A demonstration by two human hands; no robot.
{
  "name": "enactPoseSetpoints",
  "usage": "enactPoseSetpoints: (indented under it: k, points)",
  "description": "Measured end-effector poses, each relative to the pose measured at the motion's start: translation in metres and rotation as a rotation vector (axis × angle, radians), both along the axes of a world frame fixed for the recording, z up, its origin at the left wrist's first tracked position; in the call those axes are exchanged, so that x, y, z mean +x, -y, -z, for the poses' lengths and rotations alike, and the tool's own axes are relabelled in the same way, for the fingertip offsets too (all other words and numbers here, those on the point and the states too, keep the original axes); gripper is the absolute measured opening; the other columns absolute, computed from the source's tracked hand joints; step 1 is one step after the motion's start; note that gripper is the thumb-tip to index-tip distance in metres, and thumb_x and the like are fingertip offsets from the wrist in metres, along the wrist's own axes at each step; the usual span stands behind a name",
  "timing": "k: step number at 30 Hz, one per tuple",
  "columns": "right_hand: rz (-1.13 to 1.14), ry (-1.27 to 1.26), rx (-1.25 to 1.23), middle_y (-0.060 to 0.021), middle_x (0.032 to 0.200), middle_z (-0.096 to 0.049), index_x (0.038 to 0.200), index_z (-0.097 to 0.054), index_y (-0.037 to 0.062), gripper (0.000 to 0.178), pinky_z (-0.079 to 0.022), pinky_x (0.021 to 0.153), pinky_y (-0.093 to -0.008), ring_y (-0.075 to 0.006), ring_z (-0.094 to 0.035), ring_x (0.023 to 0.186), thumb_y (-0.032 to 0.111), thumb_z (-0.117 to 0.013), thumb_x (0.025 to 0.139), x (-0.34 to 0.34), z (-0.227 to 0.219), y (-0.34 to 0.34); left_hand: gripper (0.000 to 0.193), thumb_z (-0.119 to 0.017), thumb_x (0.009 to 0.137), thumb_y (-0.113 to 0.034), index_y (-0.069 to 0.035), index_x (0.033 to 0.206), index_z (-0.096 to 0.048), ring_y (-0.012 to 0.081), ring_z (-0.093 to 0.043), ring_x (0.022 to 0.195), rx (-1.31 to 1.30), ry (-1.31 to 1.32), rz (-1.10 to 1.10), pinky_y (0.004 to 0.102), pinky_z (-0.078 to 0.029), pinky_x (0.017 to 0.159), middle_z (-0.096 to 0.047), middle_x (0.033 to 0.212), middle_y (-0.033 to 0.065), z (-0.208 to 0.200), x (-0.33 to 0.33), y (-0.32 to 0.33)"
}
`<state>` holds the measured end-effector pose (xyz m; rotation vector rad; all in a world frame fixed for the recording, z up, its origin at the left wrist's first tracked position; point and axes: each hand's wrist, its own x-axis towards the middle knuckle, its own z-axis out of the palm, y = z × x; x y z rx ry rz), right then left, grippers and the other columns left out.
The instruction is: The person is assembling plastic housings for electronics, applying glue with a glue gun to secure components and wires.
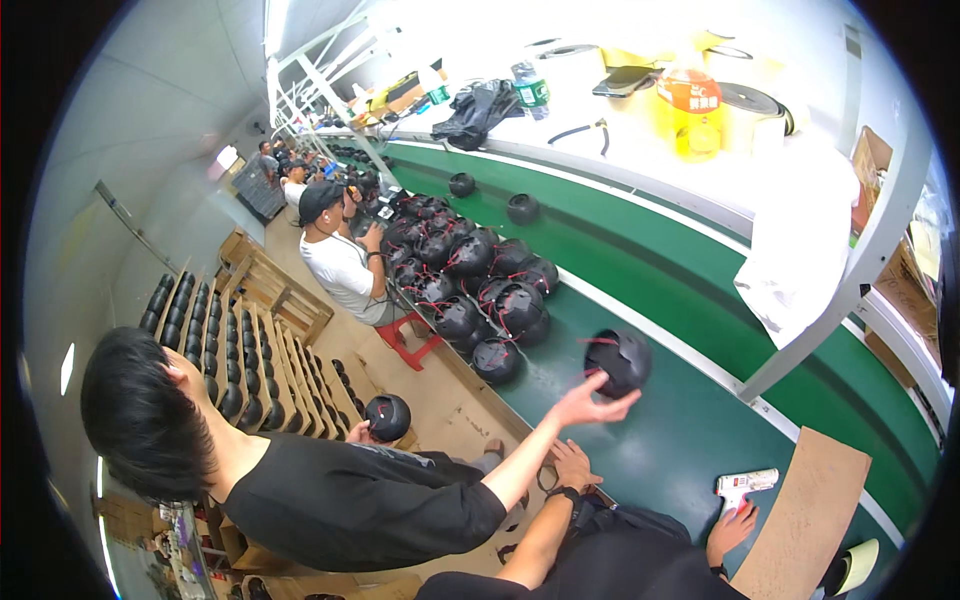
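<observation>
Laid right hand (733,535) at the grip of a white pistol-shaped tool (748,482), near right on the table (690,430); could not tell clasped fingers from resting ones. Splayed left hand (571,465), apparently empty, by the near edge. Risked, from the co-worker's arm (527,458) reaching closely past, a bumped wrist or rolling black shell (620,362). Saw that shell only blurred, right palm hidden.

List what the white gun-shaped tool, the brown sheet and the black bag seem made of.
White tool: probably hard plastic, smooth and molded-looking. Brown sheet: likely cardboard, matte tan with straight edges. Black bag: apparently thin plastic, crumpled, glossy.
</observation>
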<state>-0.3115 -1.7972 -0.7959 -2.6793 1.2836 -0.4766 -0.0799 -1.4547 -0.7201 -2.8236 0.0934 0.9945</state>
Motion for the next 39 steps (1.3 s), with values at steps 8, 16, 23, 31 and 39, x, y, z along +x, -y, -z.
enactPoseSetpoints:
  k: [8,16,23,31,39]
  points:
    - [-0.054,-0.115,0.03,-0.0363,0.151,-0.026,0.149,-0.029,-0.0022,0.079,-0.026,0.114,-0.0551,-0.0501,-0.028,0.139,0.031,-0.06,0.084,0.013,0.005,-0.007,0.133,-0.077,0.067,-0.066,0.017,0.149,-0.013,0.0606,-0.01,0.142,0.024,-0.066,-0.012,0.0675,-0.009,0.115,-0.018,0.153,0.0408,-0.003,0.009,0.006]
    - [-0.025,-0.095,-0.024,-0.035,0.149,-0.029,0.147,-0.032,-0.0023,0.075,-0.026,0.114,-0.0544,-0.0472,-0.03,0.139,0.029,-0.059,0.084,0.018,-0.009,-0.016,0.133,-0.081,0.064,-0.065,0.016,0.148,-0.017,0.0608,-0.016,0.141,0.018,-0.069,0.017,0.0675,-0.015,0.114,-0.023,0.154,0.0357,0.001,0.016,0.002]
    - [0.03,-0.071,-0.074,-0.0311,0.149,-0.033,0.146,-0.036,-0.0001,0.072,-0.03,0.112,-0.0538,-0.0449,-0.034,0.137,0.03,-0.059,0.085,0.019,0.0,-0.017,0.145,-0.089,0.054,-0.062,-0.007,0.157,-0.003,0.0645,-0.02,0.137,-0.027,0.001,-0.132,0.0581,-0.031,0.113,-0.019,0.145,0.0502,0.001,0.017,0.004]
    - [-0.083,-0.072,-0.092,-0.0289,0.149,-0.036,0.145,-0.037,-0.0004,0.071,-0.033,0.111,-0.0524,-0.0443,-0.038,0.135,0.03,-0.06,0.086,0.05,0.014,-0.02,0.15,-0.095,0.053,-0.048,-0.012,0.158,0.006,0.0657,-0.02,0.136,-0.085,-0.012,-0.194,0.0492,-0.04,0.11,-0.012,0.144,0.0536,-0.002,0.018,0.008]
    - [-0.259,-0.034,-0.041,-0.0325,0.145,-0.037,0.143,-0.038,-0.0019,0.07,-0.033,0.11,-0.0529,-0.0461,-0.038,0.135,0.028,-0.061,0.083,0.071,0.012,-0.027,0.152,-0.095,0.05,-0.05,-0.01,0.158,0.005,0.0683,-0.026,0.132,-0.015,-0.021,-0.139,0.056,-0.043,0.104,-0.018,0.141,0.0547,-0.002,0.02,0.009]
